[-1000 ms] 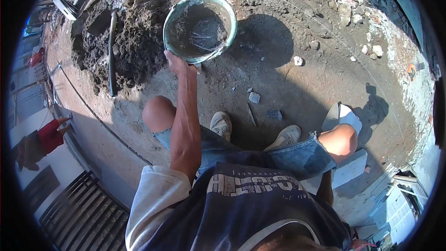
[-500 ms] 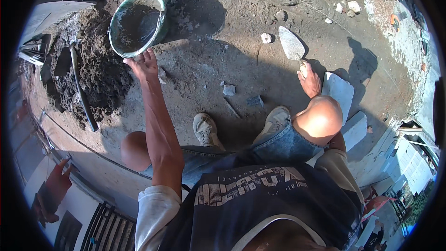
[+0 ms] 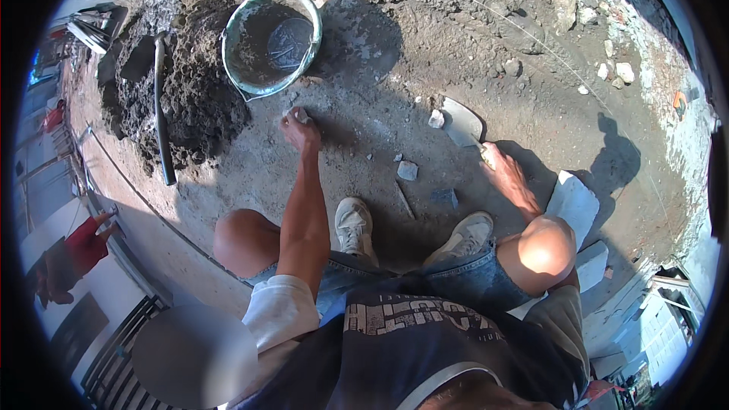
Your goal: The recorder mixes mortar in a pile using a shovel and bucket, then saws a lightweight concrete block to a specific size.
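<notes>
The left hand [image 3: 300,130] is down on the ground [image 3: 395,68], fingers pinched round a small pale stone [image 3: 298,114]. The bucket [image 3: 271,42] sits just beyond it, touching the mortar heap [image 3: 190,99]. The right hand [image 3: 507,175] grips a trowel [image 3: 463,123] by its handle, blade flat on the dirt, well apart from the bucket.

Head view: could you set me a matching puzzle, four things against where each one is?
Things:
1. bucket
2. trowel
3. left hand
4. long-handled tool

Places:
A. lying on the dark mortar heap
B. in the right hand
C. standing beside the heap
D. on the ground below the bucket, over a small pale stone

Pairs: 1-C, 2-B, 3-D, 4-A
</notes>
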The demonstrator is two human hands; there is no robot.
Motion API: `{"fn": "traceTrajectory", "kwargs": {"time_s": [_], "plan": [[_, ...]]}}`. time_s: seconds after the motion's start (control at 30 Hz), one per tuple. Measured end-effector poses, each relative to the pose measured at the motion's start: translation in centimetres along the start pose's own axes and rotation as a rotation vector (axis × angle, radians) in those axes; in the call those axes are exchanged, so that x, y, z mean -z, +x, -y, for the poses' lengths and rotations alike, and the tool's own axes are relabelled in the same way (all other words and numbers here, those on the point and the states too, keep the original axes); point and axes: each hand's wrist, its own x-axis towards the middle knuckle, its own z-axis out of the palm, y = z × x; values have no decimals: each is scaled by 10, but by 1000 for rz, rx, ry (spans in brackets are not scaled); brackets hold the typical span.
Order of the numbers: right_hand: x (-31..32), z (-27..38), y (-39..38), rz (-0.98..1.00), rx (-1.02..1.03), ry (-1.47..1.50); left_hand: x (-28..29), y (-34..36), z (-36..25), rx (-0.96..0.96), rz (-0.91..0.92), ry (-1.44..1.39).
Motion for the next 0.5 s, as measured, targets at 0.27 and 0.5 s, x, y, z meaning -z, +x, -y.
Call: {"fn": "traceTrajectory", "kwargs": {"time_s": [0.27,0.5], "plan": [[-11,15,6,209,-54,35,16,-133,-131,-168,656,-754],[-1,3,6,-111,-36,201,112,-40,-236,-878,135,-383]]}}
